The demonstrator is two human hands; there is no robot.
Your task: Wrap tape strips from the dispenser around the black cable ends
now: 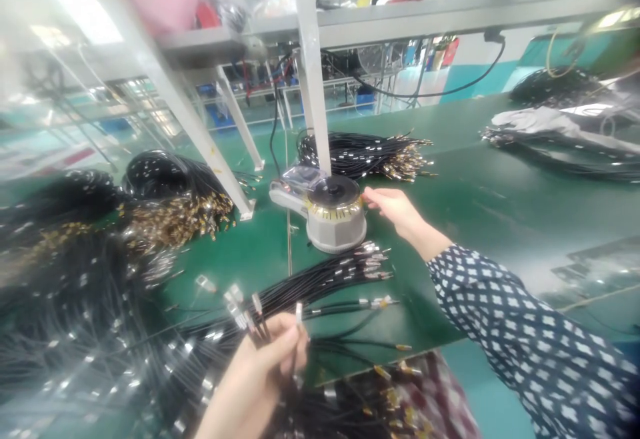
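Observation:
My left hand [273,359] is closed around several black cables, their white connector ends [237,306] sticking up past the thumb and fingers. Under and beside it lies a bundle of black cables [310,279] with silvery tips pointing right. A grey round tape dispenser [336,226] with a black top disc stands ahead, short yellow tape strips [335,212] around its rim. At the right side of that rim, my right hand [393,207] pinches with thumb and index finger at what looks like a tape strip; its far end is too small to make out.
Behind the dispenser lies a cable bundle with brass tips [405,159]. Large cable heaps [175,219] fill the left side of the green table [450,159]. White shelf posts [314,66] rise by the dispenser. More cables [565,152] lie at far right, with others on my lap side.

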